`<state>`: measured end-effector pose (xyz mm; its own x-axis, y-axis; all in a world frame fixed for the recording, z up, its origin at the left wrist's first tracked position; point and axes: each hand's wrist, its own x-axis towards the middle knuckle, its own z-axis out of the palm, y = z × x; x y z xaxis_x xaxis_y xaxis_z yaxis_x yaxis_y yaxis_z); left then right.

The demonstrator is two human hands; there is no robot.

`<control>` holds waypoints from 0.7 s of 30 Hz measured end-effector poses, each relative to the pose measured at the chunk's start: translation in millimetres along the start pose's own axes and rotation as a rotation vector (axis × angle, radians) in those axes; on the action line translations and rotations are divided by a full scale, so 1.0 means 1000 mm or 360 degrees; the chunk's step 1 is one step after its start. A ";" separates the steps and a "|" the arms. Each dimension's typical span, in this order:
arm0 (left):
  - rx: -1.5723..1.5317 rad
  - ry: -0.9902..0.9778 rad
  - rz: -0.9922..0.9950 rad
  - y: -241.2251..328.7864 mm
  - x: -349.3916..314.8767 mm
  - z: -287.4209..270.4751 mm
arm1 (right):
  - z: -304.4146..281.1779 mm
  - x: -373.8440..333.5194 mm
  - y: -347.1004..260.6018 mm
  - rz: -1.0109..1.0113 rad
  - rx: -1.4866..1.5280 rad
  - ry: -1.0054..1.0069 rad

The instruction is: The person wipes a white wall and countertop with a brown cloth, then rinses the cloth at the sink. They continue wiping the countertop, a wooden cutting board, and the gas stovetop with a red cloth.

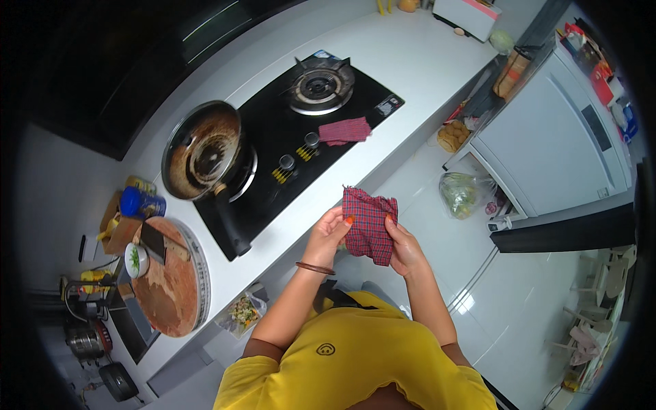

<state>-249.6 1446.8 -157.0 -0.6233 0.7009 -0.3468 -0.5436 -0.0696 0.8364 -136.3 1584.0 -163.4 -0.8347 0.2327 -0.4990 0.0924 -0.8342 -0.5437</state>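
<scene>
A red and dark checked cloth (369, 229) is stretched between my two hands, in front of the counter edge. My left hand (330, 232) pinches its left side, thumb on top. On its right side my right hand (404, 247) grips the cloth the same way. A second folded checked cloth (345, 130) lies on the black gas stove (273, 123), beside the knobs. On the near-left burner sits a frying pan (205, 150) with brown residue inside, its black handle pointing toward me.
Left of the stove, a round wooden chopping board (164, 294) carries a cleaver (153, 243) and a white bowl of chopped greens (136, 260). A blue-lidded jar (142, 203) stands behind. To the right are a white refrigerator (553, 137) and a bag of vegetables (466, 195) on the floor.
</scene>
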 end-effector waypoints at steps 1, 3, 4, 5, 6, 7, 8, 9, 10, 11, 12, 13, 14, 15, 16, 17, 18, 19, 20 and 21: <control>0.0038 0.0005 -0.0011 -0.002 0.011 0.002 | -0.003 0.004 -0.008 -0.0001 0.0028 0.0032; 0.0095 0.0001 0.0055 -0.006 0.035 0.010 | -0.011 0.015 -0.024 0.0006 0.0038 0.0051; 0.0112 -0.0008 0.0132 -0.008 0.048 0.015 | -0.015 0.022 -0.033 0.0010 0.0041 0.0057; 0.0128 -0.0017 0.0209 -0.007 0.062 0.021 | -0.020 0.032 -0.042 -0.0038 0.0050 0.0040; 0.0127 -0.0037 0.0224 -0.005 0.076 0.027 | -0.026 0.043 -0.049 -0.0082 0.0065 0.0025; 0.0126 -0.0056 0.0239 -0.001 0.090 0.033 | -0.030 0.053 -0.059 -0.0125 0.0078 0.0009; 0.0124 -0.0077 0.0254 0.003 0.106 0.039 | -0.033 0.062 -0.069 -0.0108 0.0116 0.0007; 0.0106 -0.0069 0.0261 0.006 0.124 0.045 | -0.033 0.072 -0.085 -0.0099 0.0144 -0.0002; 0.0088 -0.0061 0.0268 0.007 0.143 0.050 | -0.033 0.083 -0.100 -0.0088 0.0172 -0.0011; 0.0069 -0.0053 0.0274 0.008 0.162 0.055 | -0.036 0.095 -0.112 -0.0079 0.0189 0.0018; 0.0063 -0.0033 0.0299 0.010 0.181 0.062 | -0.040 0.107 -0.124 -0.0068 0.0200 0.0050; 0.0089 0.0021 0.0269 0.015 0.198 0.069 | -0.043 0.121 -0.138 -0.0056 0.0211 0.0082; 0.0128 0.0020 0.0268 0.020 0.220 0.075 | -0.046 0.135 -0.154 -0.0098 0.0140 0.0067; 0.0171 0.0029 0.0251 0.020 0.239 0.078 | -0.051 0.148 -0.167 -0.0125 0.0078 0.0059; 0.0223 0.0030 0.0291 0.017 0.258 0.079 | -0.054 0.159 -0.178 -0.0150 0.0013 0.0050; 0.0275 0.0033 0.0332 0.011 0.277 0.077 | -0.057 0.170 -0.189 -0.0152 0.0009 0.0091; 0.0325 0.0028 0.0375 0.010 0.295 0.078 | -0.061 0.181 -0.201 -0.0163 0.0003 0.0135; 0.0483 0.0087 0.0404 0.008 0.310 0.079 | -0.064 0.192 -0.211 -0.0173 -0.0004 0.0176; 0.0642 0.0150 0.0432 0.006 0.323 0.080 | -0.069 0.202 -0.221 -0.0222 -0.0021 0.0232; 0.0808 0.0209 0.0447 0.006 0.332 0.081 | -0.075 0.210 -0.227 -0.0267 -0.0028 0.0295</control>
<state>-413.8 1736.7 -232.8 -0.7864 0.6087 -0.1053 -0.0313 0.1309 0.9909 -291.7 1859.2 -195.3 -0.7255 0.4565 -0.5150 -0.0286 -0.7677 -0.6402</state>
